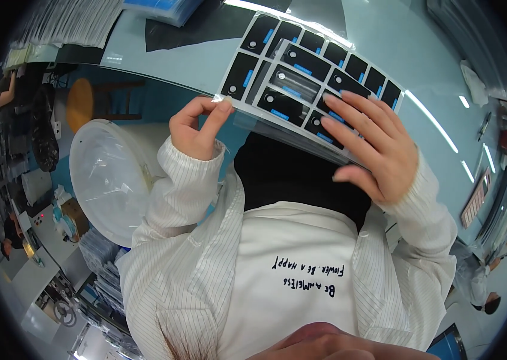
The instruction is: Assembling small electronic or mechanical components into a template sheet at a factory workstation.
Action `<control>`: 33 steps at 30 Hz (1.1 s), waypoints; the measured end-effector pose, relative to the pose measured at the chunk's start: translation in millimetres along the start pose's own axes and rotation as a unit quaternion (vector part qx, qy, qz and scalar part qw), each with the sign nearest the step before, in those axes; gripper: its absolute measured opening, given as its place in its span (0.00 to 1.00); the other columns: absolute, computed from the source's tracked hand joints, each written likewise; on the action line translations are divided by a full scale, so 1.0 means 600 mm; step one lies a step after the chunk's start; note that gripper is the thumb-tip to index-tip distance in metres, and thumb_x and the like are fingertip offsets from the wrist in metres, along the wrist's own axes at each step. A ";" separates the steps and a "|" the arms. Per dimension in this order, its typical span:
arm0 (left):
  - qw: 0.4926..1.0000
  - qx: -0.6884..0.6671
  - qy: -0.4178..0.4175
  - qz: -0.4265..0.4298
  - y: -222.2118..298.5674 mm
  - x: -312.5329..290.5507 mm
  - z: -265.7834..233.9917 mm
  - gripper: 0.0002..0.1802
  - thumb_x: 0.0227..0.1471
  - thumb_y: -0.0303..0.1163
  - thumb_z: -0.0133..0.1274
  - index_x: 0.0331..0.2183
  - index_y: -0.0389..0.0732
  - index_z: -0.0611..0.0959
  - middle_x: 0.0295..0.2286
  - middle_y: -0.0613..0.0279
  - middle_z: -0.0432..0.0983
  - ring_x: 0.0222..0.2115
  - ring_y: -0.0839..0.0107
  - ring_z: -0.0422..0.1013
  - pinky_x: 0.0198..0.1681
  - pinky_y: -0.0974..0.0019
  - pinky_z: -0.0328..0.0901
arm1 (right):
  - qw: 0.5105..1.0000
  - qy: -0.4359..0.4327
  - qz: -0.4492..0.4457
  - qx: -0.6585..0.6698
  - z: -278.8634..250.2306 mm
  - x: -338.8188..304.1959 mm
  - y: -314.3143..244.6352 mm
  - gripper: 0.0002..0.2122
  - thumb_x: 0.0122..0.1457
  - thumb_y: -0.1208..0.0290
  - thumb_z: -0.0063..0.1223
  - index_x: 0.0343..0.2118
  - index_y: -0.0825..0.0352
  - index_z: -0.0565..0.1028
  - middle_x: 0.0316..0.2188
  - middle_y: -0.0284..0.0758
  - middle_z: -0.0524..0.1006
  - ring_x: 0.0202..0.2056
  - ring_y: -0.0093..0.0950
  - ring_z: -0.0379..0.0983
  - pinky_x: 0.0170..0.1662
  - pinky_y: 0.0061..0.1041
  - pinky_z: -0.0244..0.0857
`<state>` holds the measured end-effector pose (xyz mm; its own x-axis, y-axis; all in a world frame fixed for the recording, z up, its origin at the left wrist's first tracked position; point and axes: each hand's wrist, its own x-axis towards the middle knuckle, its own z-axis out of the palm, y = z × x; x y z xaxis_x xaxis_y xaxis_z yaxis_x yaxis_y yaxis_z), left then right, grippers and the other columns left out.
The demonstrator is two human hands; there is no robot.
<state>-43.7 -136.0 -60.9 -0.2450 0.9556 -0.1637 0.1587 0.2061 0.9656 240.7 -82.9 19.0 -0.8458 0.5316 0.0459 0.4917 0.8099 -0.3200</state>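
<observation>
A large sheet of black rectangular panels [243,73], each with a round hole and a blue strip, lies at the near table edge. On it rests a smaller, similar sheet [305,62], slightly askew, with clear film [265,125] jutting out below. My left hand [195,131] pinches the larger sheet's near left corner between thumb and forefinger, where something clear glints. Spread over the smaller sheet's right part is my right hand [382,147], open, fingers stretched out and a little blurred. Its thumb sits by the near edge; the panels under the fingers are hidden.
A translucent white bin [109,180] with clear scraps stands below the table at left, beside a round wooden stool [81,107]. On the table are a black sheet [205,33], stacked plastic sheets [67,24], a white cloth [475,84] and a calculator [477,195]. Other people appear at both sides.
</observation>
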 end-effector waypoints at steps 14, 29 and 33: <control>0.991 0.089 0.028 0.096 0.029 0.002 -0.003 0.07 0.46 0.26 0.59 0.23 0.32 0.80 0.18 0.64 0.71 0.21 0.77 0.66 0.26 0.74 0.59 | 0.996 0.049 0.077 -0.026 0.049 -0.014 0.057 0.29 0.53 0.52 0.51 0.53 0.68 0.68 0.57 0.40 0.64 0.60 0.41 0.56 0.60 0.41 0.50; 0.980 -0.172 -0.095 -0.018 0.053 0.025 -0.023 0.07 0.54 0.29 0.48 0.27 0.35 0.76 0.25 0.51 0.78 0.23 0.65 0.76 0.24 0.71 0.70 | 0.976 0.166 0.131 0.044 0.050 -0.086 -0.009 0.24 0.36 0.76 0.66 0.41 0.70 0.74 0.44 0.43 0.73 0.45 0.42 0.70 0.46 0.34 0.66; 0.981 -0.170 -0.091 -0.012 0.056 0.022 -0.023 0.08 0.53 0.29 0.49 0.27 0.34 0.76 0.27 0.51 0.78 0.26 0.64 0.77 0.27 0.67 0.72 | 0.977 0.184 0.106 0.020 0.062 -0.098 0.000 0.23 0.35 0.77 0.66 0.40 0.69 0.75 0.44 0.44 0.73 0.43 0.42 0.71 0.44 0.33 0.67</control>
<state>-55.0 -119.4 -27.6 -0.0656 0.9795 -0.1903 -0.1803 0.1760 0.9677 282.7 -123.4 -18.7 -0.5894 0.7461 0.3096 0.6336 0.6648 -0.3957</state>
